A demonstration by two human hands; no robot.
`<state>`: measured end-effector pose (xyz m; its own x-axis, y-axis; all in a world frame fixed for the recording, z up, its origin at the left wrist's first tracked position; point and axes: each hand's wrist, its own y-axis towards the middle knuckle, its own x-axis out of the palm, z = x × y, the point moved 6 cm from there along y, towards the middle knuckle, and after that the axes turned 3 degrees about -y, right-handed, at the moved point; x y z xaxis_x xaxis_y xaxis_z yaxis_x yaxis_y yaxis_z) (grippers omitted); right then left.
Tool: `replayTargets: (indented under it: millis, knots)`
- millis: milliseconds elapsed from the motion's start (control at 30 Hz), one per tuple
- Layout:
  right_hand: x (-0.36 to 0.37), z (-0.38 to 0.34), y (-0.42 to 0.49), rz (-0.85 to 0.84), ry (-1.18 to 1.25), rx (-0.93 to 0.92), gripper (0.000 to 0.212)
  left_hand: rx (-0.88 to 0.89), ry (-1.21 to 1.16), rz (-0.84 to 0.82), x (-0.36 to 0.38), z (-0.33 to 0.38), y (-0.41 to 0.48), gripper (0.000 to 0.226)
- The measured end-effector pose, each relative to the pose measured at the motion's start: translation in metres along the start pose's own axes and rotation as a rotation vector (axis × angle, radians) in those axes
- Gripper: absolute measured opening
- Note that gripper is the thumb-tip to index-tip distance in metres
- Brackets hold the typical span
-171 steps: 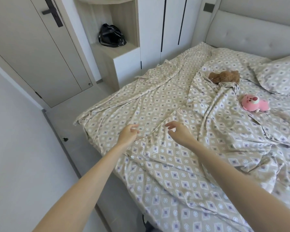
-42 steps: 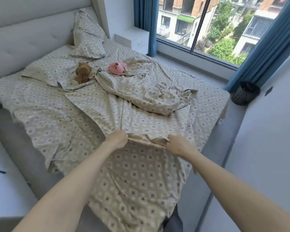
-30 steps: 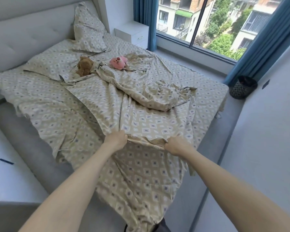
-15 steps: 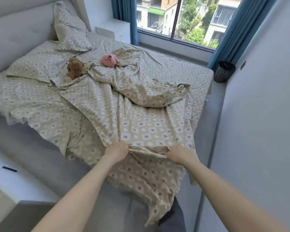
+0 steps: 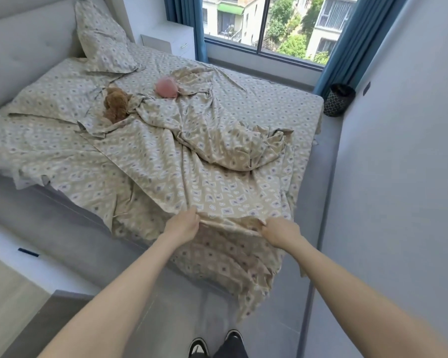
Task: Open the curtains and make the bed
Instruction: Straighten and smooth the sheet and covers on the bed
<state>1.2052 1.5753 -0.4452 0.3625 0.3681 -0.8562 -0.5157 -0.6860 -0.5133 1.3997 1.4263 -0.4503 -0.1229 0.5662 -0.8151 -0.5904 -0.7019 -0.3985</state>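
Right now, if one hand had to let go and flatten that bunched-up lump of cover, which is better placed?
Probably the right hand: the bunched fold lies toward the window side, more nearly ahead of it. The left hand could keep gripping the cover's edge.

Bedding and curtains, bedroom.

Beige diamond-print duvet (image 5: 217,177): rumpled, bunched mid-bed, near edge lifted at the foot. Bed (image 5: 282,99): matching fitted sheet, grey padded headboard. Pillow (image 5: 101,40): same print, propped upright against headboard. Blue curtains (image 5: 352,40): drawn apart to either side of the window, glass uncovered.
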Motion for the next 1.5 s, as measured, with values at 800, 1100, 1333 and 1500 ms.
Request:
replayTargets:
  millis: [800,1100,1333,1500]
  knots:
    - [0.038,-0.056,0.053,-0.063,0.325,-0.147,0.030,-0.066,-0.363,-0.102,-0.005,-0.058,0.043,0.037]
    - [0.126,-0.119,0.089,-0.166,0.405,0.012,0.030,-0.027,-0.191,-0.303,0.035,-0.138,0.105,0.040]
    - [0.216,-0.160,0.133,-0.259,0.376,0.111,0.035,0.097,0.010,-0.419,0.100,-0.191,0.152,0.057]
    - [0.260,-0.160,0.164,-0.287,0.279,0.130,0.044,0.136,0.090,-0.451,0.150,-0.216,0.176,0.056]
